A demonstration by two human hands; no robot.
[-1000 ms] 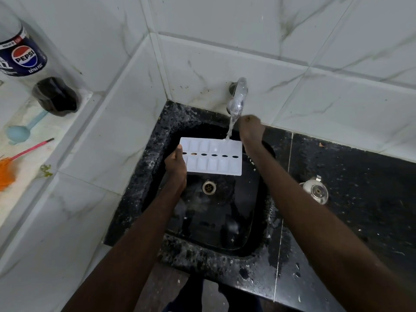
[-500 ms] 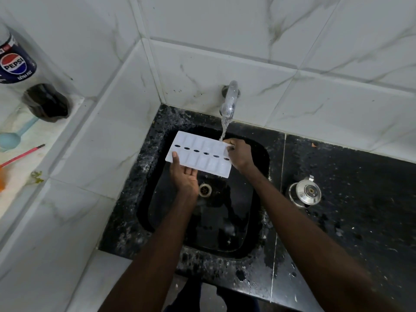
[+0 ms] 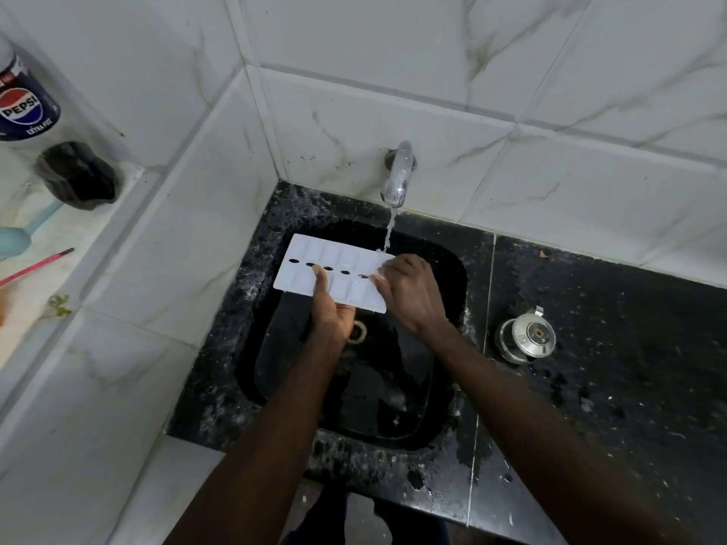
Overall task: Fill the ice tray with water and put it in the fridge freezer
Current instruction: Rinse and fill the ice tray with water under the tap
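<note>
White tray [image 3: 342, 255], frame centre, catches the tap [image 3: 399, 175] stream. The right hand [image 3: 409, 293] has come off the tap to pinch its right end, and the left hand [image 3: 334, 312] grips underneath. Filling looks underway.

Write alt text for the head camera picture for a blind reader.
A left hand and right hand hold a white ice tray under a running tap over a black sink, water hitting its right end. A steel lid lies on the counter.
</note>
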